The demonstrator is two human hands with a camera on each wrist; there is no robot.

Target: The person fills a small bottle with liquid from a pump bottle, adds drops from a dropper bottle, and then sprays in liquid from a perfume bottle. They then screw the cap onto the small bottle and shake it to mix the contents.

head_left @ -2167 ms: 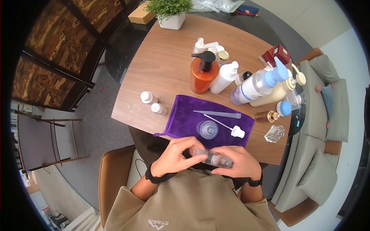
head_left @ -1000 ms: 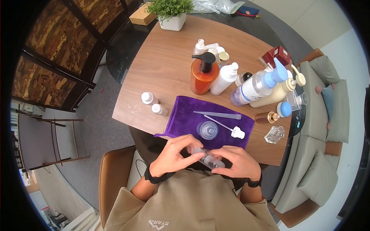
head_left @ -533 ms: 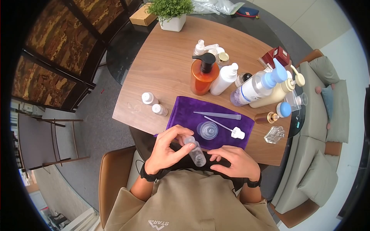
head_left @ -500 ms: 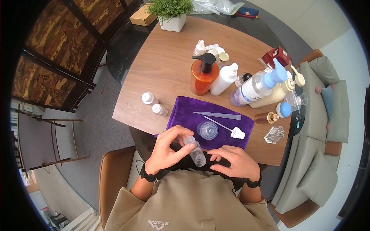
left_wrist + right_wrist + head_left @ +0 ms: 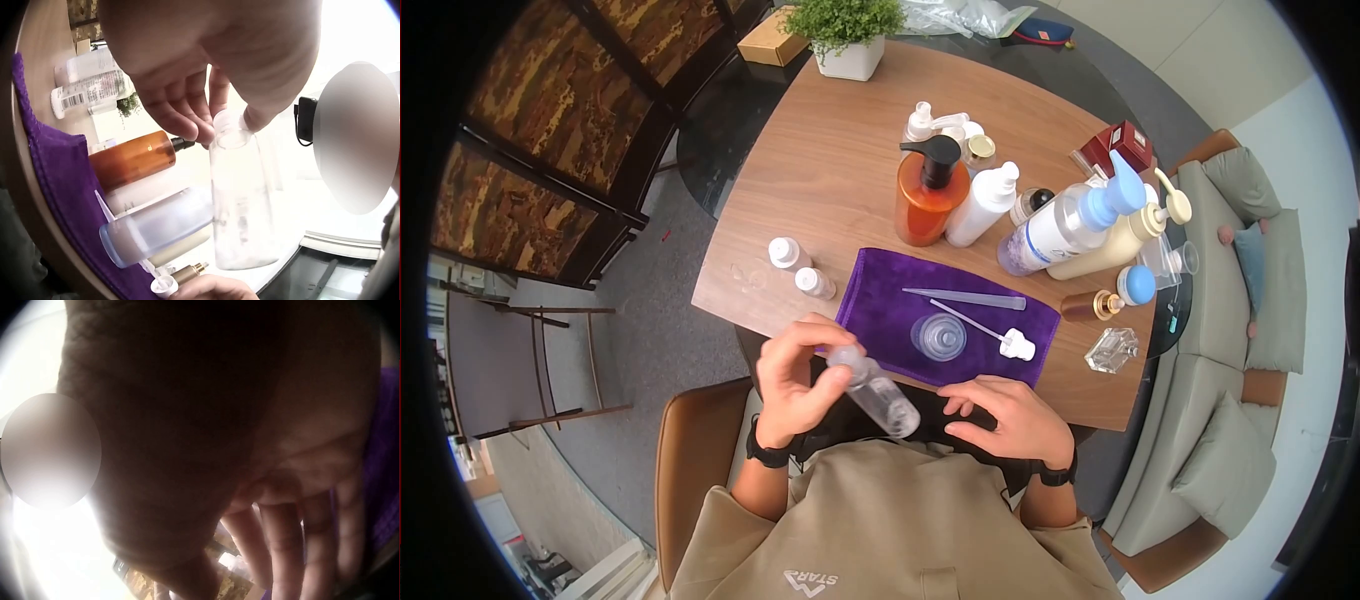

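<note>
Between thumb and fingertips my left hand (image 5: 800,380) pinches a clear empty-looking bottle (image 5: 885,404) by its neck, in front of the table's near edge. The left wrist view shows the same bottle (image 5: 242,206) hanging below the fingers. My right hand (image 5: 1018,425) is relaxed and holds nothing, to the right of the bottle's base. On the purple cloth (image 5: 875,290) stands another clear bottle (image 5: 941,338). Beside it lie a white spray pump (image 5: 1017,345) with a thin tube and a translucent tapered tube (image 5: 970,298).
Two small white-capped bottles (image 5: 788,254) stand left of the cloth. Behind it are an amber pump bottle (image 5: 925,205), a white bottle (image 5: 980,210) and a blue-topped pump bottle (image 5: 1050,235). A glass perfume bottle (image 5: 1112,350) lies at the right edge.
Both hands were on the clear bottle at first. The right hand has let go and stayed put, while the left hand has carried the bottle left, its base still toward the right hand.
</note>
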